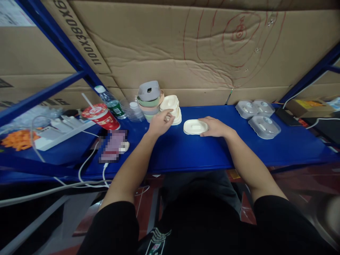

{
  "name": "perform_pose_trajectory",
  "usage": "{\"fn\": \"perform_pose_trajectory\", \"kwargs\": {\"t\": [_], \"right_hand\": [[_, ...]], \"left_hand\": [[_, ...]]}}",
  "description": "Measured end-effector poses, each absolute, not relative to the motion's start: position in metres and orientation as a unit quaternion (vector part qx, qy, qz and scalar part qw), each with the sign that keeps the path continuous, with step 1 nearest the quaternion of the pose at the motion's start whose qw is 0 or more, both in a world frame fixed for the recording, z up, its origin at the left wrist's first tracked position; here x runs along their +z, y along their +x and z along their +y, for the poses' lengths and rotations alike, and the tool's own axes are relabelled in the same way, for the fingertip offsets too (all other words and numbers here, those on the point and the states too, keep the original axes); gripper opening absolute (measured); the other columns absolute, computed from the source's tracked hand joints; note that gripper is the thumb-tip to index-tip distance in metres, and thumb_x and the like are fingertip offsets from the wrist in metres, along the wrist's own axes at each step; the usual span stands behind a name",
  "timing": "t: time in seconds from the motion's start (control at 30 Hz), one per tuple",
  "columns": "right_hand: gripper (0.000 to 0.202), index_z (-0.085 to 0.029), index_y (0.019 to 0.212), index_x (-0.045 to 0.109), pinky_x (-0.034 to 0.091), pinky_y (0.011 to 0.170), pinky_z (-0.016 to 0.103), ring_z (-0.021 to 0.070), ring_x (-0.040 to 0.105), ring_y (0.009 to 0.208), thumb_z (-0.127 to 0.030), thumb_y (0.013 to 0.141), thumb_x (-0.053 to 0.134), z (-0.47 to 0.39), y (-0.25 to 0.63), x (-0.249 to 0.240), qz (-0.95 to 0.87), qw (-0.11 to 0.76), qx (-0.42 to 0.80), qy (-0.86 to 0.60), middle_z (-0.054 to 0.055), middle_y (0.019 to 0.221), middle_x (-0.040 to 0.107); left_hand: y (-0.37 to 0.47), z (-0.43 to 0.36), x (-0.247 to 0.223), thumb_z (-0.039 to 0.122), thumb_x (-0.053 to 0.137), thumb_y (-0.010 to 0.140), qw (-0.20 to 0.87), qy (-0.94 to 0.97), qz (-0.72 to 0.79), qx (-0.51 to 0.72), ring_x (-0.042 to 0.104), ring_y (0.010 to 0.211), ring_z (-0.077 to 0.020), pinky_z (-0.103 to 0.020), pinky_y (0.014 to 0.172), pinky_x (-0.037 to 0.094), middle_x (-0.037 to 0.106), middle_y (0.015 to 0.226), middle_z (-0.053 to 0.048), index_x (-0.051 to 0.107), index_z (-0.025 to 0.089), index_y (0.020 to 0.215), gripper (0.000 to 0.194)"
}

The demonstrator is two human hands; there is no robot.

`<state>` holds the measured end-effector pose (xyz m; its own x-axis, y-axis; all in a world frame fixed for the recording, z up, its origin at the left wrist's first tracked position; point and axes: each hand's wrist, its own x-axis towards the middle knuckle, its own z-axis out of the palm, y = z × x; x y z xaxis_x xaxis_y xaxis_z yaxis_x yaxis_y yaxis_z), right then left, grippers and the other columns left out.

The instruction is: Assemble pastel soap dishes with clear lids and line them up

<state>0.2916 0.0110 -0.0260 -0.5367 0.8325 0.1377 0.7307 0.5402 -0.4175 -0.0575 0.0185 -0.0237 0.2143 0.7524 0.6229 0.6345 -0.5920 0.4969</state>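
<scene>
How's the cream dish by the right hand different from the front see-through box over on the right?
The cream dish is a solid pale color, while the front see-through box is clear and grayish. The right hand has hold of the cream dish; no hand touches the front box. The cream dish sits apart from the clear boxes, but the front box is beside two others like it. Both have rounded corners.

On the table (pixel 191 152), stacked trays (pixel 170 101) stand left of a single tray (pixel 195 126), with containers (pixel 264 126) farther right.
</scene>
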Motion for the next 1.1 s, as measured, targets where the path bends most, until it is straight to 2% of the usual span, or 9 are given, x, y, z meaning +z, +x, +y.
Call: {"fn": "perform_pose_trajectory", "kwargs": {"t": [0.1,0.2,0.4,0.53,0.63,0.73,0.8,0.9,1.1], "right_hand": [[0.094,-0.024,0.154,0.064,0.050,0.118,0.067,0.0433,0.064,0.138,-0.059,0.072,0.094,0.005,0.285,-0.015,-0.860,0.211,0.180,-0.428,0.016,0.148,0.069],[0.091,-0.026,0.153,0.065,0.047,0.120,0.068,0.0430,0.064,0.138,-0.062,0.074,0.092,0.000,0.280,-0.009,-0.844,0.274,0.192,-0.419,0.016,0.152,0.067],[0.092,-0.027,0.148,0.062,0.057,0.111,0.060,0.0371,0.070,0.125,-0.080,0.076,0.082,0.006,0.278,-0.011,-0.764,0.407,0.280,-0.415,0.014,0.144,0.071],[0.093,-0.032,0.159,0.049,0.059,0.110,0.061,0.0371,0.069,0.130,-0.087,0.086,0.065,0.014,0.273,-0.018,-0.722,0.450,0.326,-0.413,0.015,0.152,0.067],[0.091,-0.033,0.170,0.032,0.060,0.108,0.064,0.0370,0.071,0.128,-0.083,0.097,0.053,0.018,0.270,-0.024,-0.708,0.454,0.321,-0.436,0.018,0.164,0.057],[0.102,-0.030,0.173,0.027,0.062,0.105,0.064,0.0367,0.076,0.117,-0.080,0.093,0.064,0.019,0.267,-0.030,-0.719,0.431,0.301,-0.455,0.022,0.167,0.053],[0.106,-0.029,0.173,0.031,0.063,0.103,0.063,0.0355,0.078,0.110,-0.078,0.089,0.072,0.016,0.263,-0.032,-0.736,0.406,0.292,-0.455,0.021,0.163,0.057],[0.099,-0.028,0.169,0.041,0.065,0.098,0.060,0.0332,0.079,0.103,-0.074,0.088,0.076,0.009,0.257,-0.034,-0.771,0.367,0.280,-0.438,0.020,0.156,0.063],[0.078,-0.028,0.158,0.059,0.065,0.097,0.059,0.0345,0.076,0.110,-0.070,0.093,0.072,-0.002,0.251,-0.033,-0.841,0.293,0.204,-0.406,0.016,0.146,0.068]], "left_hand": [[-0.042,0.009,-0.026,0.020,0.065,0.095,0.059,0.855,0.416,0.304,0.069,0.075,-0.0143,-0.030,0.079,0.058,0.076,0.133,-0.009,0.072,0.023,0.144,0.049],[-0.034,0.005,-0.029,0.019,0.063,0.098,0.050,0.893,0.381,0.234,0.071,0.079,-0.0138,-0.031,0.081,0.060,0.068,0.150,-0.009,0.073,0.027,0.144,0.048],[-0.033,0.006,-0.030,0.019,0.066,0.099,0.028,0.899,0.357,0.252,0.076,0.086,-0.0152,-0.032,0.084,0.063,0.066,0.154,-0.009,0.076,0.029,0.137,0.041],[-0.033,0.004,-0.027,0.023,0.065,0.104,0.018,0.894,0.324,0.310,0.077,0.114,-0.0219,-0.033,0.092,0.063,0.072,0.143,-0.010,0.079,0.027,0.130,0.030],[-0.033,0.005,-0.026,0.027,0.065,0.106,0.004,0.867,0.329,0.375,0.075,0.120,-0.0238,-0.034,0.094,0.062,0.077,0.131,-0.011,0.079,0.025,0.128,0.026],[-0.035,0.011,-0.026,0.036,0.070,0.105,-0.007,0.833,0.355,0.424,0.077,0.110,-0.0238,-0.033,0.091,0.061,0.078,0.123,-0.011,0.080,0.024,0.125,0.025],[-0.037,0.019,-0.026,0.040,0.070,0.105,-0.021,0.817,0.381,0.433,0.076,0.109,-0.0244,-0.033,0.089,0.059,0.078,0.123,-0.011,0.080,0.024,0.125,0.027],[-0.043,0.033,-0.027,0.045,0.068,0.106,-0.059,0.789,0.433,0.432,0.075,0.111,-0.0265,-0.033,0.085,0.057,0.077,0.125,-0.012,0.080,0.025,0.129,0.033],[-0.059,0.054,-0.036,0.050,0.061,0.109,-0.079,0.747,0.506,0.424,0.073,0.117,-0.0297,-0.036,0.082,0.056,0.074,0.134,-0.015,0.075,0.021,0.139,0.044]]}}
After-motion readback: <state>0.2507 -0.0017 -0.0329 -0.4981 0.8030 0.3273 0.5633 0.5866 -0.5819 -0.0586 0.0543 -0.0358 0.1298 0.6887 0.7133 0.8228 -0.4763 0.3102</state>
